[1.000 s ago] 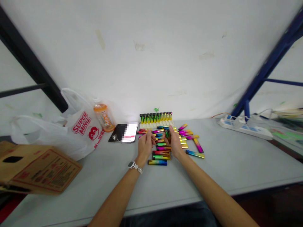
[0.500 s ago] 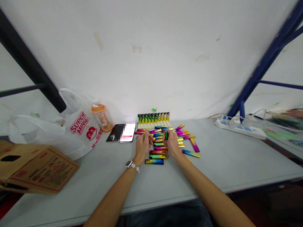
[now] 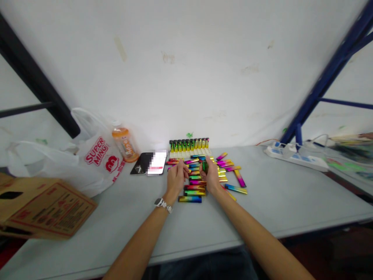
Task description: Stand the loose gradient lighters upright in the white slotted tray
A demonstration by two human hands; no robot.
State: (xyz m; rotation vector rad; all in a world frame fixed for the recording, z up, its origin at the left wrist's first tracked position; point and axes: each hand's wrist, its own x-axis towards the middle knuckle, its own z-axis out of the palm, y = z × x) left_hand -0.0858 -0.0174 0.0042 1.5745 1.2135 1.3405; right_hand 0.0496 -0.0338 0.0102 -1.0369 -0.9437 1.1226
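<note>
My right hand (image 3: pixel 212 178) is closed around a lighter (image 3: pixel 204 167) with a dark green end showing at the thumb. To its left, my left hand (image 3: pixel 175 179) has its fingers curled together over the edge of the pile; what they hold, if anything, is hidden. Between and around both hands lie several shiny lighters in rainbow metallic colours, among them a blue-and-yellow lighter (image 3: pixel 190 199) nearest me and a magenta one (image 3: pixel 240 179) at the right. Behind them a row of yellow-green lighters (image 3: pixel 188 146) stands upright in a pale rack (image 3: pixel 190 154).
Left of the pile lie a dark tablet or phone (image 3: pixel 141 163), an orange drink bottle (image 3: pixel 125 144), a white plastic bag (image 3: pixel 93 155) and a cardboard box (image 3: pixel 55 208). A white power strip (image 3: pixel 295 157) lies at the right, by a blue metal post (image 3: pixel 320 85). A wall stands behind.
My right hand has turned slightly, thumb raised, and more of the green end of its lighter shows. My left hand stays in place.
</note>
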